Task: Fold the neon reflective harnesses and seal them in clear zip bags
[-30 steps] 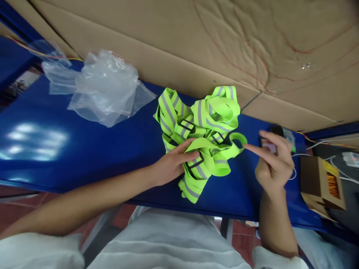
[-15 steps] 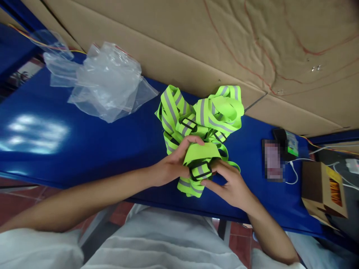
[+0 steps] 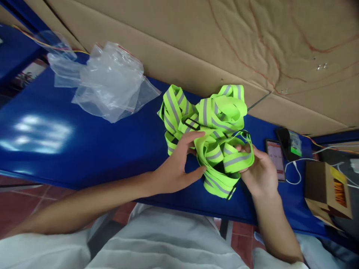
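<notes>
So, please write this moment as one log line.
left hand: open at green straps | right hand: holding strap loop | table: plastic bags, phone

This looks like a workshop or packing room rather than a home. A glossy blue tabletop (image 3: pixel 112 153) backed by brown cardboard (image 3: pixel 157 45) carries a heap of clear plastic bags (image 3: pixel 112 84), many matching reflective straps (image 3: pixel 205 112) and a small box (image 3: pixel 315 183), above red floor tiles (image 3: pixel 241 243).

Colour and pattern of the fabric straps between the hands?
Bright yellow-green fabric straps with a grey lengthwise stripe; head view.
</notes>
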`<control>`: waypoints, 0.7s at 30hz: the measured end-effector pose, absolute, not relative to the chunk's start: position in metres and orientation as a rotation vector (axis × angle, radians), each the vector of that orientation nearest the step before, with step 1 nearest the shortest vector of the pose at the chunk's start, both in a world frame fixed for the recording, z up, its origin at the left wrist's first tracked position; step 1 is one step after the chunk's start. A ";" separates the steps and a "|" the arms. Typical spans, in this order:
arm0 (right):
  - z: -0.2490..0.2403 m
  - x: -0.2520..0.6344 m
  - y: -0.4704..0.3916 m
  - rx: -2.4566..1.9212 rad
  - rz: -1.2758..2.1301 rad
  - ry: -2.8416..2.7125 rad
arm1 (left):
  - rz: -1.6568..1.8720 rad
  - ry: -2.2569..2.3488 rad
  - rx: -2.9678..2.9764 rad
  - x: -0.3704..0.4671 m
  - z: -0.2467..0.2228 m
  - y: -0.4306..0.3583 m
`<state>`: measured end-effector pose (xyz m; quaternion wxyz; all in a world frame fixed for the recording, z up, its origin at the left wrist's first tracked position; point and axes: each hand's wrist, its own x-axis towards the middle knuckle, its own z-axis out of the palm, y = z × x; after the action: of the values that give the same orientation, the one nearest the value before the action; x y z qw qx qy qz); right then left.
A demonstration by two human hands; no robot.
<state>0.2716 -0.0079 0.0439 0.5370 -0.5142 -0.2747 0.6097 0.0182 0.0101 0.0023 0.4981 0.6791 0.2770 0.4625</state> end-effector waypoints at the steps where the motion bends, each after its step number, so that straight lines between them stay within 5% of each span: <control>1: 0.044 0.272 -0.007 -1.198 1.440 -0.595 | 1.169 0.700 1.645 0.019 0.002 0.010; 5: 0.036 0.274 -0.007 -1.261 1.360 -0.620 | 1.275 0.686 1.794 0.015 0.009 0.013; 13: 0.034 0.276 -0.015 -1.538 0.545 -1.847 | 0.549 0.280 2.715 0.017 -0.002 0.009; 21: 0.009 0.260 -0.007 -1.599 0.513 -1.855 | 0.460 0.387 2.712 0.026 -0.007 -0.007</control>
<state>0.2601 -0.0074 0.0090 0.3144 -0.6066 -0.7038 0.1946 0.0258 -0.0069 -0.0071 0.1808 0.9602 0.1370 0.1628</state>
